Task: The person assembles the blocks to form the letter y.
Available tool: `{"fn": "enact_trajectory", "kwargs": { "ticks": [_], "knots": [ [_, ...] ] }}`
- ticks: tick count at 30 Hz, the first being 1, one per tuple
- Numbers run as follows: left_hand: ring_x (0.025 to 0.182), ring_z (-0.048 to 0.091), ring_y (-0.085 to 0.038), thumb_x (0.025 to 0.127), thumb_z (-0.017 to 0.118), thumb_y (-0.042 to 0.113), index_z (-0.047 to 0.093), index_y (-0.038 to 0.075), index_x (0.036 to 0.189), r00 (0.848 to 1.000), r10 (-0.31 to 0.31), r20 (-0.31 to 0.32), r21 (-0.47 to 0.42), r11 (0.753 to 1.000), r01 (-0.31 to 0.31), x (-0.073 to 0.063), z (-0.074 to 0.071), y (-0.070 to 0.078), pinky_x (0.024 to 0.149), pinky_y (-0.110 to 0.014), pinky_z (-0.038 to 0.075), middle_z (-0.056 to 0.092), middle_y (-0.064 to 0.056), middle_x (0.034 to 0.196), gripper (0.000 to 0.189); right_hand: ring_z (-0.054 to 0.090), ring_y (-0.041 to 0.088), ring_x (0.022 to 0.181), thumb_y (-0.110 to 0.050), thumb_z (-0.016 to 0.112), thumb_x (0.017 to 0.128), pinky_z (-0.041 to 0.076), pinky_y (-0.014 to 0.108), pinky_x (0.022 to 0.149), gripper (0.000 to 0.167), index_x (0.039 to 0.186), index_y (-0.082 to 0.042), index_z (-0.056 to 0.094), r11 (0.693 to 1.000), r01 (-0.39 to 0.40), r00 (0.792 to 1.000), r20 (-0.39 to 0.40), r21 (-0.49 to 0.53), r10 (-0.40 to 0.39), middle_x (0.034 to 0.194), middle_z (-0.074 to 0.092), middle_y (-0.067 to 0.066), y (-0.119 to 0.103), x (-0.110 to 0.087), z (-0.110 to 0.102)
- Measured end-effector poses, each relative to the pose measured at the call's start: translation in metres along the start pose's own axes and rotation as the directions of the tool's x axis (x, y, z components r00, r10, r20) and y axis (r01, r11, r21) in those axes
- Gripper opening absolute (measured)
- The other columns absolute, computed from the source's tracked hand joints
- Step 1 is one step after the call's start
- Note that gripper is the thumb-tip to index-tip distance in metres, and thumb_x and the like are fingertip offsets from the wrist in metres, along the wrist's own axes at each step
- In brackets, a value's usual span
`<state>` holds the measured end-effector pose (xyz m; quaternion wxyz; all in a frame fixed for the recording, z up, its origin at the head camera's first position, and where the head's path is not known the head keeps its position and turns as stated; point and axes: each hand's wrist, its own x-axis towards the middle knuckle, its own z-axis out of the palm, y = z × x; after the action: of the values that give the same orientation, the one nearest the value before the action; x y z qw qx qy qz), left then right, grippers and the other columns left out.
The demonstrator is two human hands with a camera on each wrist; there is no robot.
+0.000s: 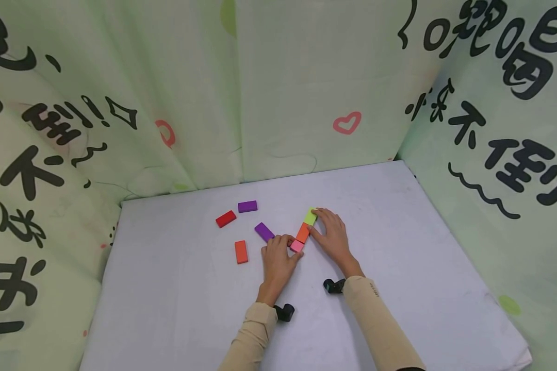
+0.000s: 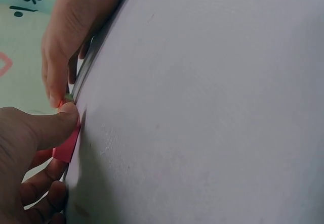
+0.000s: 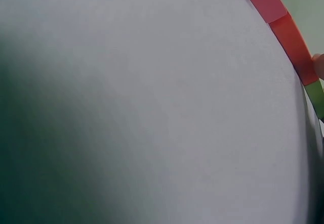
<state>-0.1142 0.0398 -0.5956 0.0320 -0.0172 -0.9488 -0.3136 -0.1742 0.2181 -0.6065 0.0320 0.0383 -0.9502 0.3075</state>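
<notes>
Three blocks lie end to end in a slanting row on the white table: a pink block (image 1: 297,246) nearest, an orange block (image 1: 302,233) in the middle and a lime green block (image 1: 310,217) farthest. My left hand (image 1: 277,262) pinches the pink block between thumb and fingers; the left wrist view shows the thumb (image 2: 55,128) across it. My right hand (image 1: 334,238) holds the green block at the row's far end, fingertips at its tip and thumb by the orange block's side. In the right wrist view, the orange block (image 3: 293,47) touches both neighbours.
Left of the row lie two purple blocks (image 1: 247,206), a red block (image 1: 226,219) and an orange-red block (image 1: 241,252), apart from one another. One purple block (image 1: 264,232) is close to my left fingers. A printed curtain (image 1: 283,87) stands behind the white table (image 1: 176,293).
</notes>
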Motion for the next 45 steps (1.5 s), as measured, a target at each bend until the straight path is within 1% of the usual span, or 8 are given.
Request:
{"fn": "enact_trajectory", "kwargs": {
  "ticks": [8,23,27,31,34,36,40,45],
  "knots": [
    [0.101,0.056,-0.02,0.085,0.088,0.032,0.067,0.017,0.12,1.0,0.007,0.004,0.0,1.0,-0.007,0.0,-0.001,0.0,0.088,-0.038,0.039,0.066,0.0,0.104,0.043,0.034,0.033,0.156,-0.039,0.065,0.102,0.015,0.06,0.13,0.058,0.152,-0.014,0.051,1.0,0.003,1.0,-0.004,-0.001,-0.003,0.161,0.047,0.012,0.001,0.0,0.001],
    [0.105,0.056,-0.02,0.086,0.087,0.035,0.066,0.017,0.123,0.999,0.009,0.047,0.029,1.0,-0.01,0.001,-0.003,0.0,0.089,-0.038,0.041,0.066,0.0,0.108,0.046,0.035,0.033,0.155,-0.039,0.066,0.102,0.016,0.059,0.13,0.058,0.152,-0.014,0.051,1.0,0.003,1.0,-0.003,0.001,-0.003,0.161,0.047,0.012,0.001,-0.002,0.0],
    [0.106,0.055,-0.02,0.086,0.086,0.036,0.065,0.017,0.126,0.997,0.011,0.073,0.017,1.0,-0.012,0.001,-0.005,0.0,0.089,-0.038,0.041,0.065,-0.001,0.11,0.049,0.035,0.033,0.155,-0.039,0.066,0.102,0.016,0.06,0.13,0.058,0.152,-0.014,0.051,1.0,0.003,1.0,-0.003,-0.004,-0.003,0.161,0.047,0.012,0.001,-0.002,0.001],
    [0.109,0.057,-0.02,0.087,0.086,0.037,0.063,0.017,0.132,0.995,0.018,0.101,-0.011,1.0,-0.017,0.0,-0.01,0.0,0.091,-0.039,0.042,0.065,-0.001,0.113,0.055,0.035,0.033,0.155,-0.039,0.066,0.102,0.016,0.06,0.13,0.058,0.152,-0.015,0.051,1.0,0.005,1.0,-0.002,-0.004,-0.005,0.161,0.047,0.012,0.001,-0.001,0.001],
    [0.11,0.058,-0.02,0.087,0.085,0.035,0.062,0.016,0.136,0.994,0.02,0.108,-0.037,0.999,-0.016,0.0,-0.015,0.0,0.091,-0.039,0.044,0.065,-0.003,0.117,0.057,0.035,0.033,0.155,-0.038,0.066,0.102,0.016,0.06,0.13,0.058,0.152,-0.015,0.051,1.0,0.006,1.0,-0.003,-0.006,-0.006,0.161,0.047,0.011,0.001,0.0,0.001],
    [0.11,0.059,-0.02,0.088,0.085,0.034,0.062,0.016,0.136,0.995,0.02,0.1,-0.049,0.999,-0.015,0.0,-0.019,-0.001,0.091,-0.039,0.045,0.064,-0.003,0.119,0.056,0.036,0.033,0.155,-0.038,0.066,0.102,0.017,0.06,0.13,0.058,0.152,-0.015,0.051,1.0,0.006,1.0,-0.004,-0.01,-0.006,0.161,0.047,0.011,0.001,0.0,0.001],
    [0.111,0.058,-0.02,0.09,0.084,0.03,0.064,0.018,0.134,0.998,0.026,0.052,-0.061,0.998,-0.023,0.001,-0.026,-0.004,0.091,-0.038,0.047,0.065,-0.002,0.122,0.05,0.036,0.033,0.155,-0.038,0.067,0.101,0.017,0.06,0.13,0.058,0.152,-0.015,0.052,1.0,0.005,1.0,-0.007,-0.012,-0.005,0.161,0.048,0.011,0.001,0.0,0.001],
    [0.118,0.056,-0.023,0.094,0.08,0.027,0.065,0.019,0.134,1.0,0.015,-0.023,-0.046,0.999,-0.016,0.003,-0.032,-0.011,0.098,-0.039,0.05,0.063,-0.004,0.128,0.044,0.036,0.034,0.154,-0.038,0.067,0.101,0.018,0.06,0.129,0.058,0.152,-0.014,0.052,1.0,0.009,1.0,-0.014,-0.008,-0.009,0.16,0.048,0.012,0.002,0.0,0.002]
  ]
}}
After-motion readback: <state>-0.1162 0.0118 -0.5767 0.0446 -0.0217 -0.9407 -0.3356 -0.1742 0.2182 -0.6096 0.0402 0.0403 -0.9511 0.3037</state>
